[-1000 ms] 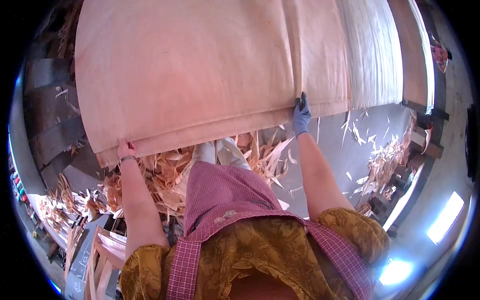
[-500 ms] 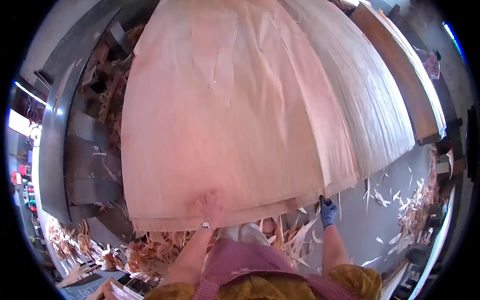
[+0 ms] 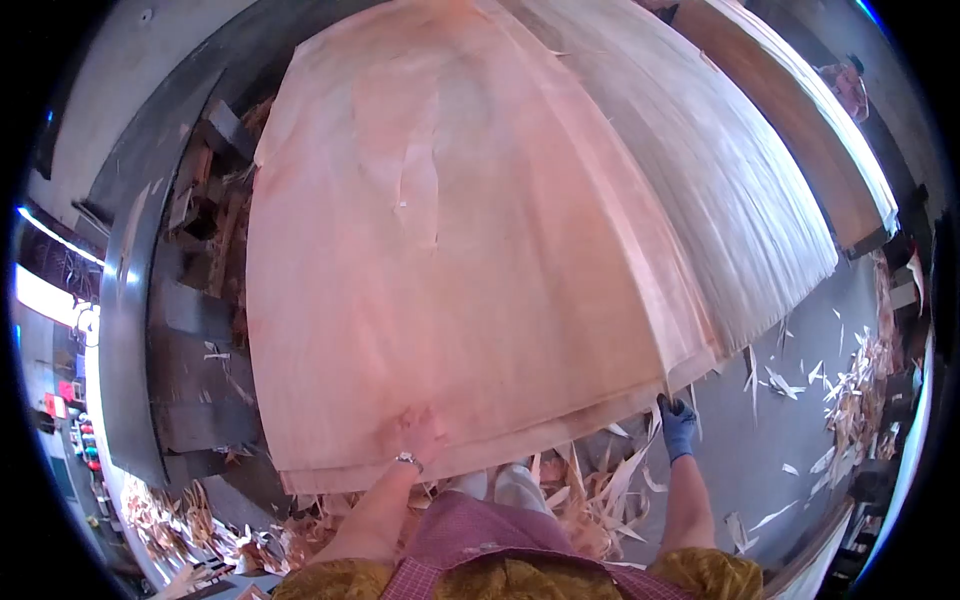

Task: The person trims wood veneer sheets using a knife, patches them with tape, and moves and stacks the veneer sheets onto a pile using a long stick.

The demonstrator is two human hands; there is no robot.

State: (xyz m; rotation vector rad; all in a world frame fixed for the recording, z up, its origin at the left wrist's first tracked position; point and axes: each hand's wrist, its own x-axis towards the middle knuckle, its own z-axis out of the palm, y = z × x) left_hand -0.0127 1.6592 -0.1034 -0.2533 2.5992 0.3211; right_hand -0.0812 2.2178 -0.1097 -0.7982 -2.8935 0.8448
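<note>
Sheet (image 3: pixel 450 320) laid out, centre. Left hand (image 3: pixel 422 432): palm down on near part, nothing gripped. Right hand (image 3: pixel 678 425): grip apparently pinching near-right edge. Right-side ridge (image 3: pixel 650 300) not yet flat.

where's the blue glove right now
In the head view, the blue glove is right of centre, low in the picture, on the person's right hand at the near edge of the wood sheet.
</note>
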